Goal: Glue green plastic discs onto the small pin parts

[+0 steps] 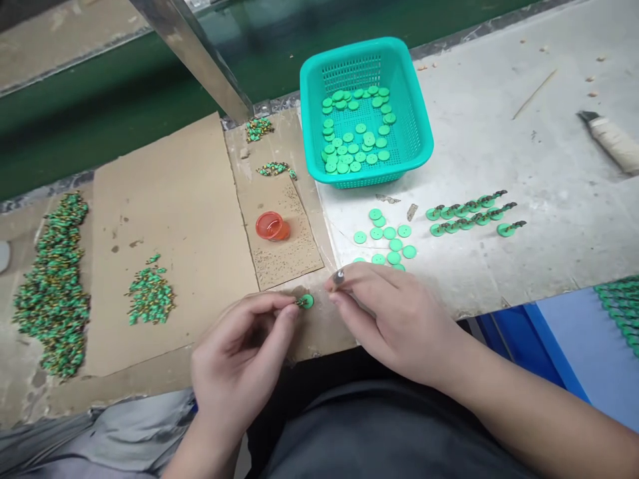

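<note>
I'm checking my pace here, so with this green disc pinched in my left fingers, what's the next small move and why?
Probably bring the right hand across to the green disc pinched in the left hand. The right fingertips hold a small dark-tipped piece just beside it, not yet touching, and the two look ready to be joined.

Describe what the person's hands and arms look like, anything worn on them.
Both hands are bare: the left hand and right hand show no gloves, rings or watch. Both forearms are bare too, with no sleeves in view. Fingernails look short and unpainted.
</note>
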Motion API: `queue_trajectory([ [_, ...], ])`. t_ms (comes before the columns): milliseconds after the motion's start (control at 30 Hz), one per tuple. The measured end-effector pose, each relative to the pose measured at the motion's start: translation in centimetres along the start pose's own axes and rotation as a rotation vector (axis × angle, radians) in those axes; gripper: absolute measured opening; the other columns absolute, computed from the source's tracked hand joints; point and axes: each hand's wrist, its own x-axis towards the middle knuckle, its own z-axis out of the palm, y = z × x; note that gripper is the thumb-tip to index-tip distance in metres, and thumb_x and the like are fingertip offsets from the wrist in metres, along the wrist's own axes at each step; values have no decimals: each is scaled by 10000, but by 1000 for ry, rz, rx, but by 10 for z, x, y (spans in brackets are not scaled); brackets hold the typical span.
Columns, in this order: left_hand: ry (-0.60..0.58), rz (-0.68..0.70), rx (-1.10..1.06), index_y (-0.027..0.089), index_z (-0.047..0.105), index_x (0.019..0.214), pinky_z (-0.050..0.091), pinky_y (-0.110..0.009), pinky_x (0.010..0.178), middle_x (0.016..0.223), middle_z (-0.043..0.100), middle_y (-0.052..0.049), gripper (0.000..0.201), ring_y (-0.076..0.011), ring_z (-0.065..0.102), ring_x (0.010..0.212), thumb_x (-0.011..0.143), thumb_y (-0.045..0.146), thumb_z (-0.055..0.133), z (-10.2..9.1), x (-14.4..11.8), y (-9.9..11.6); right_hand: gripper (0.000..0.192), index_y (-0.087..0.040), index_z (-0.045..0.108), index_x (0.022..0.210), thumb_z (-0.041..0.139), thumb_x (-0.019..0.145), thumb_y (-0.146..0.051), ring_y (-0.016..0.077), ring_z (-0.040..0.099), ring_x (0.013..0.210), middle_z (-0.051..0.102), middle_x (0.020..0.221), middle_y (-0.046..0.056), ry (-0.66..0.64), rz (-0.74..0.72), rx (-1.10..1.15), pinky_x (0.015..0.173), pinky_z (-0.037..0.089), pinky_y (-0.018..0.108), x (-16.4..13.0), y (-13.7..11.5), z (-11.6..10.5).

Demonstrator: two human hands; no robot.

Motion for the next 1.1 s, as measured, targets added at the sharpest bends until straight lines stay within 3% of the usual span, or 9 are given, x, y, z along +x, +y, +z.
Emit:
queue_trajectory([
  [467, -14, 250, 188, 280, 800, 1090, 618, -319, 808, 1039, 814, -8, 108, -178, 770, 895, 1028, 191, 796, -2, -1, -1, 101, -205, 674, 1126, 577, 1152, -191, 207, 785, 1049, 814, 1127, 63, -15, 43, 66, 918, 620, 335, 6, 1, -3],
  [633, -31, 240, 158, 292, 804, 1089, 613, -307, 782, 1041, 814, 2, 123, -173, 768, 885, 1025, 187, 797, -2, 0, 0, 144, -223, 644, 977, 617, 1114, -188, 175, 769, 902, 786, 1032, 25, -130, 174, 157, 790, 594, 290, 29, -6, -7],
  [733, -23, 204, 139, 301, 813, 1090, 621, -316, 814, 1066, 818, 4, 126, -182, 774, 925, 1021, 195, 807, -2, -2, -1, 191, -230, 587, 917, 623, 1084, -146, 150, 730, 840, 731, 963, -7, -187, 135, 188, 743, 552, 263, 40, -2, -2],
  [833, -21, 156, 120, 320, 822, 1105, 622, -327, 832, 1089, 820, 9, 146, -189, 776, 958, 1015, 204, 821, -2, -4, -3, 240, -233, 546, 869, 635, 1074, -144, 140, 703, 817, 686, 918, -19, -161, 92, 190, 722, 520, 248, 42, 5, 4],
  [1100, -16, 152, 123, 315, 834, 1066, 618, -344, 755, 1031, 823, 4, 84, -198, 772, 874, 1018, 249, 813, -3, -1, 0, 214, -229, 577, 899, 619, 1093, -148, 152, 691, 827, 730, 982, -2, -182, 94, 182, 767, 525, 265, 41, 8, 5],
])
